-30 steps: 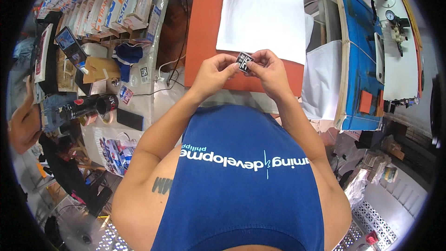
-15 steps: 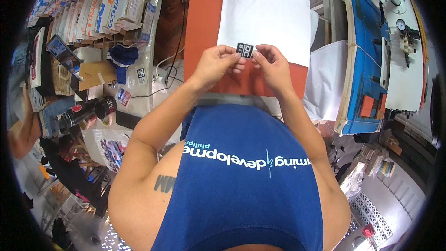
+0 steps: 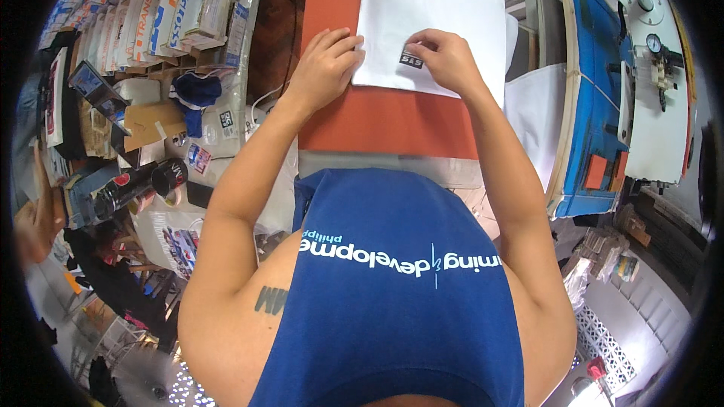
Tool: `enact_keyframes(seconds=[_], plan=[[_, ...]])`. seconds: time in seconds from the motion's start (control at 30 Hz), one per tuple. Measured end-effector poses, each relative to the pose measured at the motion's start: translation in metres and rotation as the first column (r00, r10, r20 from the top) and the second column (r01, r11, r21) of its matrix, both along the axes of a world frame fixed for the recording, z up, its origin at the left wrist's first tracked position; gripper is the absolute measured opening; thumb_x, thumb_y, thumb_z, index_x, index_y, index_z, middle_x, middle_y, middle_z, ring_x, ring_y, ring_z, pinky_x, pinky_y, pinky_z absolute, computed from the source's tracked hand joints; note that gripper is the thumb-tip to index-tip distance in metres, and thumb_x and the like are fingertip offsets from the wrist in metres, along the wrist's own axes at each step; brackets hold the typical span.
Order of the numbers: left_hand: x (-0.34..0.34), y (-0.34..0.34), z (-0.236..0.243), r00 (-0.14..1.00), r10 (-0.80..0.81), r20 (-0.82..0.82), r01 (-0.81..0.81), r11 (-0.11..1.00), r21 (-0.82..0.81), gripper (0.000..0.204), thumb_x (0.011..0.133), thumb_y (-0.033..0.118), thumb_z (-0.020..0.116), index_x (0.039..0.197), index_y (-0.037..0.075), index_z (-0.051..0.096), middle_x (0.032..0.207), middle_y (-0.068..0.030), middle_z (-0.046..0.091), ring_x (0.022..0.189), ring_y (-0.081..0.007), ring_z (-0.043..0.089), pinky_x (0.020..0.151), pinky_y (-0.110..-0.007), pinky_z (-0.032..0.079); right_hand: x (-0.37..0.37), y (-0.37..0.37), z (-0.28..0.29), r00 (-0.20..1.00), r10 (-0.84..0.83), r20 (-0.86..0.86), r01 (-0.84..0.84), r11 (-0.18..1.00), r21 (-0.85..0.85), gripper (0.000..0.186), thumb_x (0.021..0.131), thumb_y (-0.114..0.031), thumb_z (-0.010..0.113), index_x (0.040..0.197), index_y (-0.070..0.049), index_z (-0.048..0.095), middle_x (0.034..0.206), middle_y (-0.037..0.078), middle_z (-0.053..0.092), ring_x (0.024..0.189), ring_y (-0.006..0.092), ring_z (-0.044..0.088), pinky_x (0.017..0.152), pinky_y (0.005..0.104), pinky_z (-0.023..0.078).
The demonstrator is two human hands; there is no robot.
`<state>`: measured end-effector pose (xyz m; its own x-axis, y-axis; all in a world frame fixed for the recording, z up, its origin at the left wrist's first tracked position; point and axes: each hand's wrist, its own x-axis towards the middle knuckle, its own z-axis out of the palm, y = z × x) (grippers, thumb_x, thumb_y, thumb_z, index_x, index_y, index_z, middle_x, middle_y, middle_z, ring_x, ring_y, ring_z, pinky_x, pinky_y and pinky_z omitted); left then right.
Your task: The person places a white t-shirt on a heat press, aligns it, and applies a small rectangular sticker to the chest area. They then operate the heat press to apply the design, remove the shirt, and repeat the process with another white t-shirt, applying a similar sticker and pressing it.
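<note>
A white cloth [image 3: 430, 0] lies flat on an orange-red pad [image 3: 392, 120] in front of me. My right hand [image 3: 449, 60] is over the cloth's near part, thumb and fingers closed at the upper edge of a small black square label [image 3: 411, 60] with white lettering. The label rests on or just above the cloth; its top is partly hidden by my fingers. At the cloth's left edge is my left hand [image 3: 324, 68], fingers slightly apart and bent, fingertips touching the edge, nothing held in it.
On the left stand several cardboard boxes [image 3: 154, 22], a phone-like screen [image 3: 98, 90] and a black cylinder [image 3: 128, 192]. To the right is a blue padded board [image 3: 592, 90] beside a white machine with a pressure gauge [image 3: 653, 43]. Another person's arm [image 3: 41, 211] shows at far left.
The label, held between both hands before, is now over the cloth at my right hand. My left hand has let go and moved left to the cloth's edge.
</note>
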<state>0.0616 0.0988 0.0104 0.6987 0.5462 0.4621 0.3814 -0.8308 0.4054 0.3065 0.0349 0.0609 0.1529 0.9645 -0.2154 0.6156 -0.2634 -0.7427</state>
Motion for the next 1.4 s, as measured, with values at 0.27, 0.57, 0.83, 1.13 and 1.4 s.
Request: enact_keyframes(seconds=[0.27, 0.57, 0.83, 1.13, 1.4], plan=[[-0.024, -0.006, -0.005, 0.995, -0.099, -0.015, 0.097, 0.992, -0.079, 0.019, 0.086, 0.01, 0.071, 0.104, 0.006, 0.074, 0.128, -0.0078, 0.067, 0.129, -0.0326, 0.055, 0.112, -0.052, 0.04, -0.028, 0.023, -0.018, 0.981, 0.083, 0.177, -0.091, 0.995, 0.038, 0.025, 0.087, -0.022, 0.075, 0.104, -0.004, 0.073, 0.099, 0.016, 0.073, 0.086, 0.0301, 0.069, 0.076, 0.0383, 0.055], [-0.021, -0.001, -0.008, 0.987, -0.067, 0.146, 0.096, 0.975, -0.202, 0.013, 0.08, 0.008, 0.076, 0.093, 0.008, 0.074, 0.115, -0.0052, 0.07, 0.124, -0.029, 0.058, 0.11, -0.05, 0.04, -0.026, -0.018, -0.054, 0.923, -0.092, 0.375, -0.133, 0.836, 0.532, 0.022, 0.084, -0.017, 0.075, 0.101, -0.004, 0.069, 0.116, 0.016, 0.064, 0.112, 0.0354, 0.059, 0.097, 0.0466, 0.046], [-0.013, 0.004, -0.003, 0.993, -0.087, 0.081, 0.1, 0.98, -0.17, 0.019, 0.079, 0.012, 0.079, 0.096, 0.009, 0.07, 0.112, -0.0035, 0.07, 0.121, -0.0283, 0.058, 0.111, -0.05, 0.038, -0.025, -0.025, -0.057, 0.943, -0.105, 0.315, -0.096, 0.821, 0.563, 0.023, 0.084, -0.015, 0.074, 0.104, -0.004, 0.07, 0.118, 0.018, 0.063, 0.114, 0.0377, 0.058, 0.097, 0.0475, 0.047], [-0.015, 0.035, -0.005, 0.964, -0.077, -0.256, 0.088, 0.996, 0.034, 0.053, 0.086, 0.04, 0.073, 0.131, 0.013, 0.064, 0.146, 0.0021, 0.053, 0.145, -0.0304, 0.035, 0.114, -0.073, 0.015, -0.03, -0.015, -0.057, 0.918, -0.08, 0.389, -0.169, 0.809, 0.563, 0.022, 0.083, -0.017, 0.076, 0.101, -0.005, 0.074, 0.119, 0.019, 0.065, 0.123, 0.04, 0.056, 0.107, 0.0501, 0.044], [-0.017, 0.028, -0.012, 0.973, -0.049, -0.226, 0.048, 0.999, -0.009, 0.053, 0.086, 0.04, 0.073, 0.13, 0.014, 0.064, 0.147, 0.0021, 0.052, 0.146, -0.0302, 0.033, 0.113, -0.074, 0.014, -0.029, -0.013, -0.061, 0.922, -0.089, 0.376, -0.159, 0.799, 0.579, 0.021, 0.082, -0.017, 0.076, 0.099, -0.005, 0.075, 0.117, 0.018, 0.066, 0.12, 0.0397, 0.056, 0.102, 0.0484, 0.047]])
